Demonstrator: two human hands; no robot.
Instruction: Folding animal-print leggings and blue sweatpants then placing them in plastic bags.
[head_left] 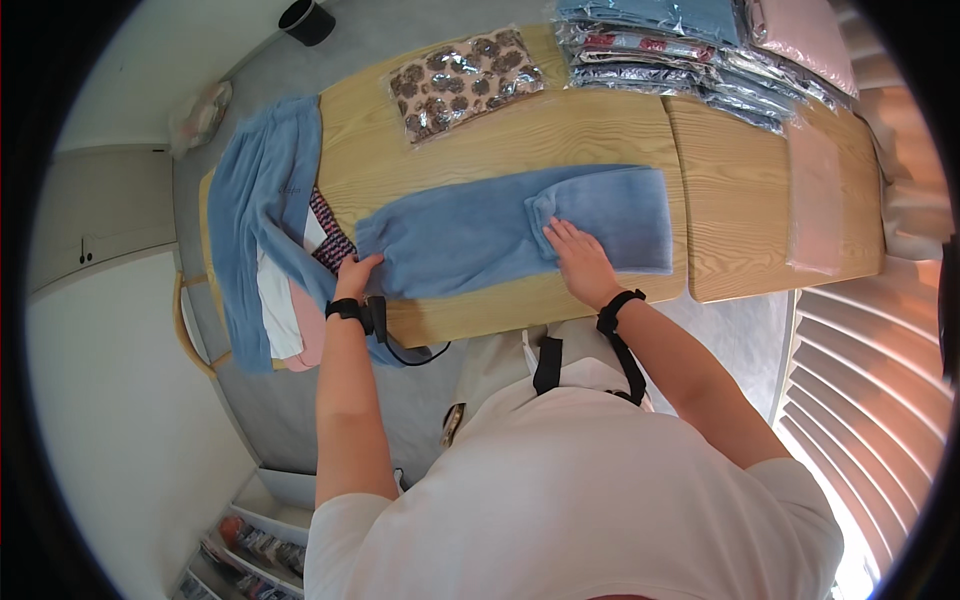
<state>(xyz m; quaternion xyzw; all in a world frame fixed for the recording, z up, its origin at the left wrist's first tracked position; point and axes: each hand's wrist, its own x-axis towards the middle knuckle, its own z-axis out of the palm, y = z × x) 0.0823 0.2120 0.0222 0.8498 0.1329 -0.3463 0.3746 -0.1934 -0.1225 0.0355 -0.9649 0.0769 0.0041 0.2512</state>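
Note:
A pair of light blue fleece trousers point(455, 230) lies lengthwise on the wooden table, its right part folded over so that a gathered cuff rests on top. My right hand point(580, 262) presses flat on that folded part, fingers stretched out near the cuff. At the left gathered end, my left hand point(356, 275) grips the edge of the fabric, thumb uppermost; its other fingers are partly hidden. Just left of this hand, a heap of clothes hangs over the table end: more blue fleece point(245, 215), a dark patterned knit point(330, 235), and white point(277, 305) and pink cloth point(306, 320).
A bagged leopard-print fleece point(465, 82) lies at the table's far side. Stacked bagged garments point(650, 50) stand far right, with a clear plastic bag point(815, 200) on the adjoining table point(735, 220). A black bin point(306, 22) is on the floor; a curtain point(860, 400) hangs right.

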